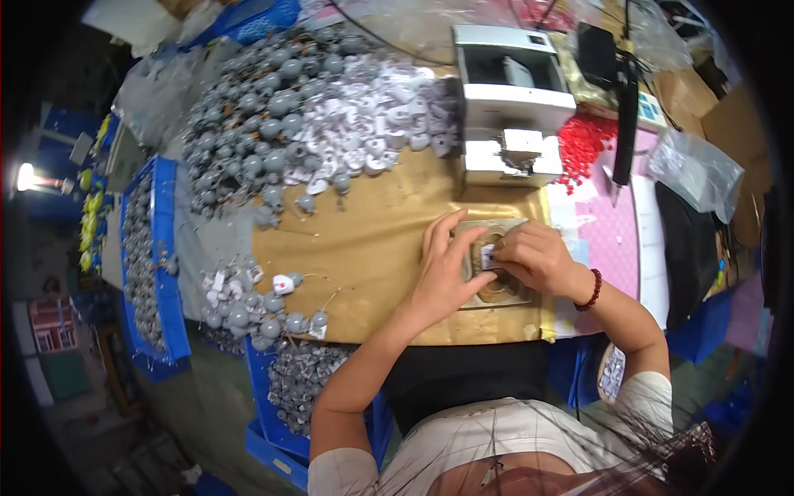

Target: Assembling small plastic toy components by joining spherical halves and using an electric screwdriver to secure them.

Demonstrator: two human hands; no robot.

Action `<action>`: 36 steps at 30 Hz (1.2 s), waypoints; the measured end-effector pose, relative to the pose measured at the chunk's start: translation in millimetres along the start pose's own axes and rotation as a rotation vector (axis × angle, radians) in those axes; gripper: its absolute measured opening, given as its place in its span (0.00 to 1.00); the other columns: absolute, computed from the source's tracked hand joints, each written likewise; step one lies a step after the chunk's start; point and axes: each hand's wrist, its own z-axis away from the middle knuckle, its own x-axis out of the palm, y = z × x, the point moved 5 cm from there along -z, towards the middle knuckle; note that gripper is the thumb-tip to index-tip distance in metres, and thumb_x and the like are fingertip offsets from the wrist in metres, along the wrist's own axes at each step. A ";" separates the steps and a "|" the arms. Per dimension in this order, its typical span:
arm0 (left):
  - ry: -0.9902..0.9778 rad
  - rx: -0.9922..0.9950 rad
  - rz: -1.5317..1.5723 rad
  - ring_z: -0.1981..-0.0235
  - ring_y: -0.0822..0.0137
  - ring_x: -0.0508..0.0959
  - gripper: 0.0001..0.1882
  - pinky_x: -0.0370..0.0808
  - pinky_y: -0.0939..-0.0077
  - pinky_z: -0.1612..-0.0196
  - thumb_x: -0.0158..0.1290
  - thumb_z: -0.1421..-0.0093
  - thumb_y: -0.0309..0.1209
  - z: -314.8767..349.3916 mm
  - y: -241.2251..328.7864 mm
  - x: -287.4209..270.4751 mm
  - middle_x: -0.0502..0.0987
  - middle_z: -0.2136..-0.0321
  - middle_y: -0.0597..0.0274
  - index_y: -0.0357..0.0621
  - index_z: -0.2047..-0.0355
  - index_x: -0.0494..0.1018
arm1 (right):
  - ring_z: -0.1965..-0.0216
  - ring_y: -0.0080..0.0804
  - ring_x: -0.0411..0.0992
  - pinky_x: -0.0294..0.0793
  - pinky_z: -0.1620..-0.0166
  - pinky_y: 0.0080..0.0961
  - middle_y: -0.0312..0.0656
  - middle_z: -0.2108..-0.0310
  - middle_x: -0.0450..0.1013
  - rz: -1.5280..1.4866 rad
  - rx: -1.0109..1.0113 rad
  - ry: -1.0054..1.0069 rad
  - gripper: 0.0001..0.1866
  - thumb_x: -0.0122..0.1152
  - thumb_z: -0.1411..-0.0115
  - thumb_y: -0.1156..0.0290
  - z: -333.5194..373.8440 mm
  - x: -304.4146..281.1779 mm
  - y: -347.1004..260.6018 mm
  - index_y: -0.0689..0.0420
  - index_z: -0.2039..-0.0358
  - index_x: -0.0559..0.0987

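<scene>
- Head view: left hand [442, 260] and right hand [536, 256] meet over a clear tray [496, 296] on the brown table [364, 264].
- Both grips pinch a small white label [488, 256], seemingly on a brown part.
- Grey knobs [248, 124] and white tags [372, 124] are heaped beyond; red beads [583, 145] lie beside a white machine [509, 107].

A small white label w/ dark print [488, 256] sits pinched between both hands' fingertips. Clear plastic bag [695, 169] lies well to the right & beyond the grip. More white tags [364, 132] piled far beyond-left of it.
</scene>
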 end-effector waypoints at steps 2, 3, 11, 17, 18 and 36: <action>0.117 0.055 -0.259 0.38 0.46 0.62 0.27 0.61 0.54 0.35 0.66 0.49 0.27 0.9 -9.3 -28.0 0.66 0.42 0.50 0.45 0.48 0.71 | 0.62 0.36 0.75 0.73 0.60 0.32 0.37 0.66 0.76 0.130 -0.121 -0.020 0.13 0.73 0.52 0.73 -0.1 12.5 -3.7 0.56 0.67 0.78; 0.160 0.039 -0.360 0.39 0.46 0.64 0.27 0.62 0.54 0.36 0.66 0.49 0.28 2.3 -20.7 -45.5 0.67 0.43 0.50 0.44 0.48 0.71 | 0.61 0.37 0.74 0.73 0.60 0.32 0.37 0.65 0.76 0.155 -0.131 -0.023 0.13 0.73 0.52 0.73 0.4 13.5 -5.2 0.56 0.67 0.78; 0.422 -0.045 -0.739 0.51 0.49 0.70 0.21 0.69 0.58 0.46 0.63 0.47 0.27 -26.0 -78.9 -142.3 0.72 0.55 0.51 0.41 0.52 0.73 | 0.58 0.40 0.73 0.73 0.57 0.33 0.40 0.61 0.75 0.239 -0.077 -0.067 0.16 0.73 0.52 0.73 6.4 15.3 -16.0 0.57 0.62 0.80; 0.476 -0.101 -0.655 0.60 0.57 0.74 0.21 0.74 0.64 0.55 0.61 0.49 0.24 -61.4 -78.6 -167.4 0.75 0.61 0.53 0.39 0.53 0.72 | 0.56 0.45 0.73 0.74 0.54 0.36 0.46 0.60 0.75 0.018 0.113 0.009 0.17 0.70 0.48 0.75 0.4 1.6 -10.1 0.59 0.57 0.78; 0.516 -0.110 -0.560 0.62 0.60 0.75 0.21 0.75 0.66 0.57 0.60 0.49 0.23 -63.9 -71.2 -178.6 0.75 0.62 0.54 0.38 0.53 0.72 | 0.56 0.46 0.73 0.74 0.54 0.36 0.47 0.59 0.75 -0.042 0.160 0.033 0.17 0.69 0.47 0.75 -2.2 -3.1 -11.0 0.60 0.56 0.78; 0.376 0.555 -0.442 0.44 0.49 0.68 0.36 0.70 0.56 0.45 0.68 0.52 0.26 51.2 29.6 -34.9 0.67 0.47 0.54 0.51 0.42 0.68 | 0.63 0.22 0.75 0.77 0.63 0.20 0.43 0.58 0.77 -1.359 0.995 -0.182 0.24 0.64 0.35 0.69 -68.5 47.5 -15.9 0.68 0.43 0.70</action>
